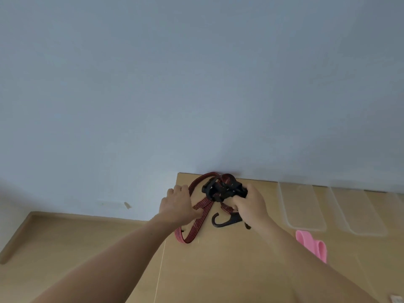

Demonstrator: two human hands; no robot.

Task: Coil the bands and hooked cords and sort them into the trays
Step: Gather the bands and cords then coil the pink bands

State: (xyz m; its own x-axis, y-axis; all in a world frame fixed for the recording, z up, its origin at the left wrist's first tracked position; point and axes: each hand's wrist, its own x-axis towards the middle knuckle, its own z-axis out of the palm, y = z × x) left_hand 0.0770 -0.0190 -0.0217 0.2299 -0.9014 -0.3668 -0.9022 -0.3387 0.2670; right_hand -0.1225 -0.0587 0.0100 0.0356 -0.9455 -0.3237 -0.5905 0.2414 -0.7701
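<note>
A red-and-black striped hooked cord [197, 219] lies in loose loops near the far edge of the wooden table [229, 270]. My right hand [249, 204] grips a bundle of its black hooks and coiled cord [220, 189]. My left hand [179, 204] rests on the cord's strands, thumb against them; whether the fingers hold a strand I cannot tell. One black hook [225, 220] lies on the table below my right hand. A pink band [312, 243] lies to the right, partly hidden by my right forearm. Two clear trays [303, 206] [358, 213] stand at the far right.
The table butts against a pale blue wall [196, 84]. To the left a lower wooden surface [65, 237] runs along the wall. A small white object [395, 299] sits at the bottom right corner.
</note>
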